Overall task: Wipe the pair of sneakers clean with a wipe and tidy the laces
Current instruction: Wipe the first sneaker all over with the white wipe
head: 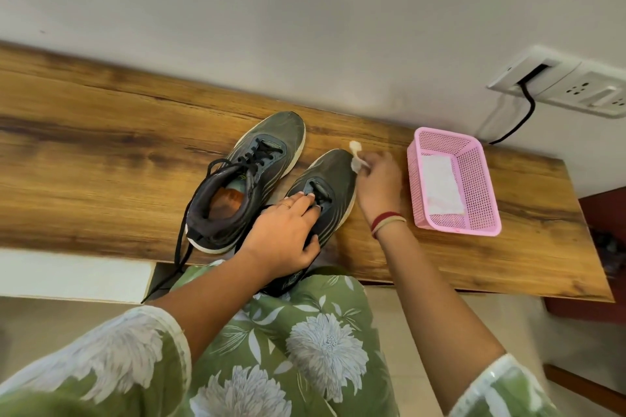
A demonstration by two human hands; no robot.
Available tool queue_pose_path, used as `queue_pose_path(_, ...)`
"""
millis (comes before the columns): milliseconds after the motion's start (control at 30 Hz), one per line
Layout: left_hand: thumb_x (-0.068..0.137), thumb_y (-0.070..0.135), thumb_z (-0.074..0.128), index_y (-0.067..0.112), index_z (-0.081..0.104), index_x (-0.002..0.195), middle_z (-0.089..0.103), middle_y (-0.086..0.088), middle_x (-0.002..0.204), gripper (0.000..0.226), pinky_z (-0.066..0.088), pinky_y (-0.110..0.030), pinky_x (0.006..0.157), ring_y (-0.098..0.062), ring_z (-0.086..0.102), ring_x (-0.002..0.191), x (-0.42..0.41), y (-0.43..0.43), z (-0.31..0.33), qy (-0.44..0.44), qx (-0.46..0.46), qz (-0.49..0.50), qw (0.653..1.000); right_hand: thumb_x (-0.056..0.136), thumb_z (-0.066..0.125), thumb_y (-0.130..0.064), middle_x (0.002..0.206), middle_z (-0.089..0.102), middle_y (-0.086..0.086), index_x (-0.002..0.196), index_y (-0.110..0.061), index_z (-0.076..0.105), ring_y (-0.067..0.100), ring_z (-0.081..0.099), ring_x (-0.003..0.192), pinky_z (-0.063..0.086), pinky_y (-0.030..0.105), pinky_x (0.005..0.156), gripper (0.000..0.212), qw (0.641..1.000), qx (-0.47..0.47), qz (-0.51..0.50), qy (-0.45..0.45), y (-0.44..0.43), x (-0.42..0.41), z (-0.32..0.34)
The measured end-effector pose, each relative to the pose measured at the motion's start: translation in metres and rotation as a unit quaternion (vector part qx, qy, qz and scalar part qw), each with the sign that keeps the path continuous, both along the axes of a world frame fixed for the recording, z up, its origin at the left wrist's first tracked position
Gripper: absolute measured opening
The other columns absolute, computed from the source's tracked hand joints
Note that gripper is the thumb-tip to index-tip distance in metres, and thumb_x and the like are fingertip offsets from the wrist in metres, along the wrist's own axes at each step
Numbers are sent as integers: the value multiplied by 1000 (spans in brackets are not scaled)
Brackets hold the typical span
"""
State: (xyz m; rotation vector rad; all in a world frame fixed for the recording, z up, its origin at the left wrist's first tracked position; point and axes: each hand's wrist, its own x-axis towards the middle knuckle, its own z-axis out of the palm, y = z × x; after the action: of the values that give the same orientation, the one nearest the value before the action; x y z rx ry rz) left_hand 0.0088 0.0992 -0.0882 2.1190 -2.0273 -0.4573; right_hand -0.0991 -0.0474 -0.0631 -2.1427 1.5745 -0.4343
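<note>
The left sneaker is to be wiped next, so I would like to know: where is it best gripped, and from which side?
Probably at the heel collar of the left sneaker, coming from the near side. The heel lies at the table edge toward the person and the mouth opens upward, so a hand can hook inside. Mind the loose lace hanging over the edge.

Nothing here can be read as a word, brand or number. The right sneaker point(333, 173) has a small pale mark on its heel, at the near edge of the surface point(101, 145), too blurred to make out. The insole point(230, 198) of the left sneaker point(271, 135) carries an orange and teal print, also illegible.
</note>
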Motion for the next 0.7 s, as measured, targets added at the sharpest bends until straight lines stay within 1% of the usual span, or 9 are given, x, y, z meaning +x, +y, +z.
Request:
queue_pose_path(100, 83, 42, 40, 13, 53, 131, 50, -8, 137, 58, 47, -35, 93, -24, 47, 127, 0, 0, -1, 5, 3, 5, 1000, 93, 40, -2, 124, 52, 13, 126, -7, 55, 29, 43, 115, 39, 35, 94, 36, 984, -85, 93, 129, 15, 14, -22)
queue_pose_path(233, 80, 42, 44, 12, 58, 125, 55, -10, 131, 55, 50, -35, 87, -25, 52, 121, 1, -1, -3, 9, 0, 9, 1000, 93, 39, -4, 119, 56, 13, 124, -7, 56, 31, 46, 110, 41, 37, 90, 35, 972, -82, 139, 171, 36, 13, -37)
queue_pose_path(333, 83, 42, 43, 12, 53, 130, 50, -9, 136, 57, 47, -35, 91, -24, 48, 126, 0, 0, -2, 5, -3, 6, 1000, 86, 44, 3, 114, 64, 9, 116, -12, 66, 26, 55, 107, 41, 29, 94, 39, 988, 5, 130, 78, 38, 7, -28)
queue_pose_path(400, 86, 42, 42, 13, 49, 135, 46, -8, 140, 57, 45, -35, 94, -23, 43, 130, 0, 1, -1, 3, -5, 3, 1000, 87, 48, 4, 115, 65, 0, 107, -18, 70, 19, 60, 101, 44, 20, 89, 36, 987, 128, 95, 5, 26, -2, -14)
queue_pose_path(433, 87, 42, 42, 14, 47, 136, 44, -8, 142, 57, 44, -34, 95, -22, 41, 131, 0, 1, -1, 2, -6, 2, 1000, 88, 50, 2, 116, 63, -4, 102, -22, 71, 17, 61, 98, 48, 21, 86, 35, 981, 176, 63, -51, 19, -8, -5)
queue_pose_path(500, 89, 42, 41, 15, 43, 139, 40, -6, 145, 56, 42, -33, 98, -20, 37, 134, 0, 0, -2, -1, -6, 2, 1000, 88, 51, 2, 118, 64, -2, 99, -26, 70, 16, 60, 101, 51, 28, 88, 35, 971, 160, -31, -176, 5, -16, 10)
queue_pose_path(533, 90, 42, 40, 16, 42, 140, 39, -5, 146, 57, 41, -32, 99, -20, 36, 135, 0, 0, -2, -4, -5, 1, 1000, 88, 50, 3, 118, 64, 1, 103, -22, 70, 13, 58, 104, 48, 22, 88, 35, 970, 116, -71, -204, -2, -19, 16)
queue_pose_path(600, 90, 42, 40, 16, 41, 141, 38, -5, 147, 57, 40, -32, 99, -20, 35, 135, 0, 0, -2, -3, -4, 4, 1000, 90, 49, 2, 120, 63, 2, 113, -14, 67, 11, 56, 104, 43, 11, 82, 33, 983, 42, -81, -157, -11, -14, 19)
queue_pose_path(700, 89, 42, 42, 15, 43, 139, 40, -5, 145, 56, 42, -33, 98, -21, 37, 134, 0, 0, -2, 0, -2, 4, 1000, 92, 48, -3, 123, 61, 7, 120, -15, 62, 22, 56, 112, 43, 27, 96, 34, 1000, 20, 14, -13, -10, 5, 1)
